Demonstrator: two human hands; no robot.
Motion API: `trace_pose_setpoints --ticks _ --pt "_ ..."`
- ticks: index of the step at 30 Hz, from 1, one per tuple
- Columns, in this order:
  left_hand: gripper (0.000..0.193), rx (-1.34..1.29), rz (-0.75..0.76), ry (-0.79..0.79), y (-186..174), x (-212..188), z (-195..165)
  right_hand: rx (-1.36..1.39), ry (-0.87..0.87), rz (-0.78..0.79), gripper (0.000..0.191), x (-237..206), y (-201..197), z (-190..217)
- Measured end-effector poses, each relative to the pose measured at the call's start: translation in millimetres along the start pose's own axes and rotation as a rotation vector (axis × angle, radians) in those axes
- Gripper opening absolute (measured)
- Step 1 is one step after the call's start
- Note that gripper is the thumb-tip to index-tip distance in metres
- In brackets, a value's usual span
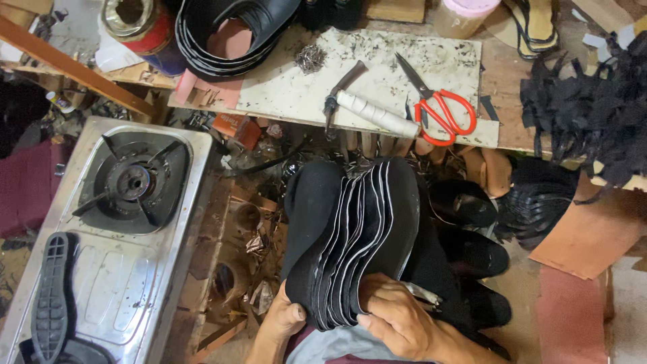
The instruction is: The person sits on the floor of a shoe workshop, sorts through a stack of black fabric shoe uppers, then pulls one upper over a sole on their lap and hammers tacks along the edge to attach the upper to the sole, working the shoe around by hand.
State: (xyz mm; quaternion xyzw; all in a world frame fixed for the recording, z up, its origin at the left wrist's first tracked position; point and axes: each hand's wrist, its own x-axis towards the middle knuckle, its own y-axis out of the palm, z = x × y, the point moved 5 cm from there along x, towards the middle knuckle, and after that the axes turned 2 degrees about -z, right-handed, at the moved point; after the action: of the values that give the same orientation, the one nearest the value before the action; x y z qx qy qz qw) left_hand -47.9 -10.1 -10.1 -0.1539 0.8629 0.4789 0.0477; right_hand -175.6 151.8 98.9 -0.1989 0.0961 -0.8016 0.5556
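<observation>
Over my lap, below the workbench [499, 81], I am gripping a fanned stack of black soles [354, 236]: my left hand [286, 317] is cupping its near end, my right hand [397, 317] is curling fingers over the edges. I judge I am sorting them; next needs one sole peeled free.

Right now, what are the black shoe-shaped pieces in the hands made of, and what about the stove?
The stack of black soles, held between the left hand and right hand, looks like matte rubber or foam sheet: thin, bending, with pale cut edges. The stove looks like brushed steel, grey and shiny with reflections; its burner seems dark cast metal.
</observation>
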Motion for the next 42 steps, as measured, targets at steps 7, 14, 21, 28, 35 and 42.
trace_pose_setpoints --ticks 7,14,21,28,35,42 --pt "0.059 0.099 0.109 0.012 -2.6 1.8 -2.3 -0.003 -0.17 -0.025 0.028 8.0 -6.9 29.3" --pt "0.039 0.258 0.095 0.028 -7.7 0.3 -7.1 -0.036 -0.17 0.016 0.029 1.4 -8.1 25.1" --pt "0.049 0.435 0.11 0.101 1.8 4.9 -16.1 -0.021 -0.136 0.051 0.03 -12.2 -3.0 9.2" --pt "0.031 0.47 0.283 0.088 13.5 2.8 -26.9 -0.222 -0.23 0.031 0.032 -36.1 13.5 -5.7" --pt "0.033 0.646 0.329 0.247 35.3 1.9 -47.7 -0.302 -0.223 0.0 0.033 -54.8 21.2 -22.5" --pt "0.026 0.599 0.318 0.187 41.4 1.2 -45.8 -0.273 -0.211 0.032 0.032 -60.5 21.9 -26.4"
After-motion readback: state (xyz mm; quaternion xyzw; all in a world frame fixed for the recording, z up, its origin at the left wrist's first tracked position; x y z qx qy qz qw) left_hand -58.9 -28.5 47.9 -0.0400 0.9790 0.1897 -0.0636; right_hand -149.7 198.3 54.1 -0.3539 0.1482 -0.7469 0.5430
